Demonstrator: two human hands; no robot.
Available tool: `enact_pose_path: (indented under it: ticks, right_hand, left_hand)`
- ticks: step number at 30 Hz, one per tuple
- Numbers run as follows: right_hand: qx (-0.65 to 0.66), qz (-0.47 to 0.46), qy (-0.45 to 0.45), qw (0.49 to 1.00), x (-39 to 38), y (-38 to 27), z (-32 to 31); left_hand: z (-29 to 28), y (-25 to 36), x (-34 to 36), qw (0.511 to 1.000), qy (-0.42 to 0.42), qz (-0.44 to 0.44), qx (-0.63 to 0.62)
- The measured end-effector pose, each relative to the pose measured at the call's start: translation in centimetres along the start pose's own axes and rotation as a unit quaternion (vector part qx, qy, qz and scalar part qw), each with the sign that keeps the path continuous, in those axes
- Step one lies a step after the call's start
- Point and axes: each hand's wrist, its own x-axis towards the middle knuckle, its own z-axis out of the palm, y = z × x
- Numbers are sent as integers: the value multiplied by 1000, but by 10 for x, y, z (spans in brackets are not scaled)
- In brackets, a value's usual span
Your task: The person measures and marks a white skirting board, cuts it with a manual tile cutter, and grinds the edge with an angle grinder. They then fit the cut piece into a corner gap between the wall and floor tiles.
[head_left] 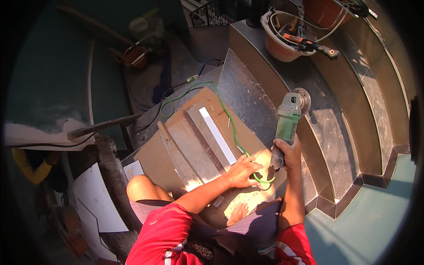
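My right hand is closed round the rear handle of a green angle grinder, held upright with its disc at the far end. A green power cord runs from the grinder's base past my left hand. That hand's fingers are apart and lie over the cord, just beyond the near end of a narrow white strip. The strip rests on a grey board on a brown cardboard sheet. Whether the left fingers press on the cord is hard to tell.
Curved tiled steps rise to the right. A bucket with tools and a cable stands on them at the top. White panels lean at the left, by a wooden plank. A person's yellow sleeve shows far left.
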Motion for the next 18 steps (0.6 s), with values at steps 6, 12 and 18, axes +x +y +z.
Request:
enact_pose_path:
  ticks: [6, 12, 18]
  right_hand:
    - [112, -32, -16, 993, -26, -42, -3]
    - [78, -67, -58, 993, -37, -55, -1]
    - [97, -35, -123, 987, -28, -42, 35]
  left_hand:
    - [-52, -67, 84, 959, 227, -47, 161]
    - [-246, -119, 121, 857, 363, -100, 352]
    - [-429, -125, -44, 702, 362, -144, 596]
